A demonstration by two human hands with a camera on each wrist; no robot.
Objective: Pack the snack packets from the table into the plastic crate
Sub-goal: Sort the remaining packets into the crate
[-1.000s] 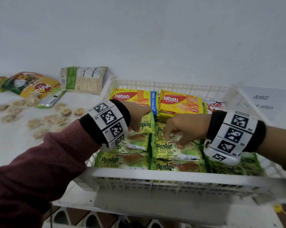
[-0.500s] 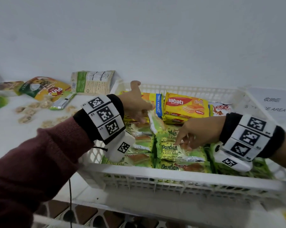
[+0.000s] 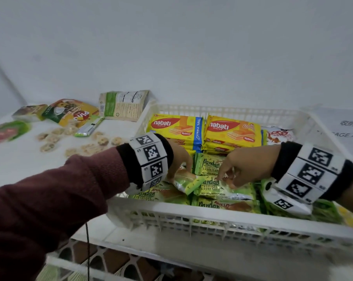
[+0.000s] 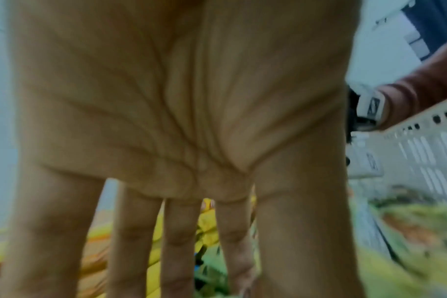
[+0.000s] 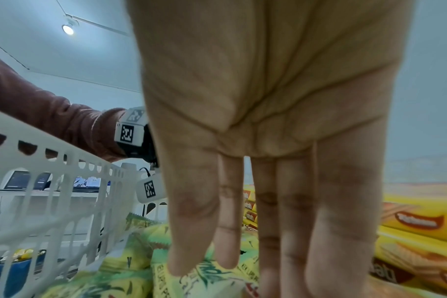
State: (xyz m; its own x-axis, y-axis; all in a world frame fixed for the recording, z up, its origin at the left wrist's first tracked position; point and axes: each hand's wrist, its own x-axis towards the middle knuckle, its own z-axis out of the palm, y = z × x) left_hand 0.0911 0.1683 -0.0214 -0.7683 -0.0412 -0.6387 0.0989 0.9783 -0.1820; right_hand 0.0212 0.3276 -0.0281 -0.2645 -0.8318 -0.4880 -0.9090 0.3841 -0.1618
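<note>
1. We see a maroon knit sleeve [image 3: 50, 199] with a ribbed cuff on the left arm; the right forearm is bare.
2. We see a black wristband [image 3: 129, 165] on the left wrist, wrapped in white blocks printed with black square markers [image 3: 151, 153].
3. We see the same black band and marker blocks [image 3: 311, 173] on the right wrist.
4. We see a thin dark cable [image 3: 88, 250] hanging under the left arm.

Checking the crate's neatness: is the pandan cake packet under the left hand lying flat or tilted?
Tilted: the packet lies askew across its flat neighbours, left hand touching it.
</note>
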